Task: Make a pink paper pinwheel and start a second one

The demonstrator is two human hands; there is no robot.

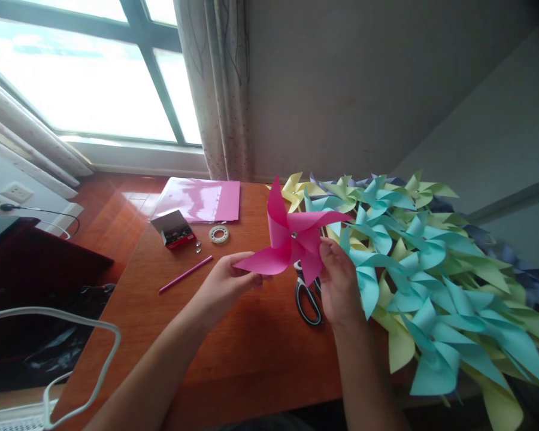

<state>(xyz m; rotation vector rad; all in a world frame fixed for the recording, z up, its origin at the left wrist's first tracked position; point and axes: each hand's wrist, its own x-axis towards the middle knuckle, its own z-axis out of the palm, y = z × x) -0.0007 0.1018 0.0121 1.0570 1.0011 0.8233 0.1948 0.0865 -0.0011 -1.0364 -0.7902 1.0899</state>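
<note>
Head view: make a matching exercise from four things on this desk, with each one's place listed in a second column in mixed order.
Things:
1. pink pinwheel
2. scissors
3. pink stick
4. tape roll

Places:
A. flat on the desk, to the left of the left hand
B. held up between the left hand and the right hand
C. by the near edge of the pink folder
D. on the desk under the pinwheel, between the two hands

Pairs: 1-B, 2-D, 3-A, 4-C
</note>
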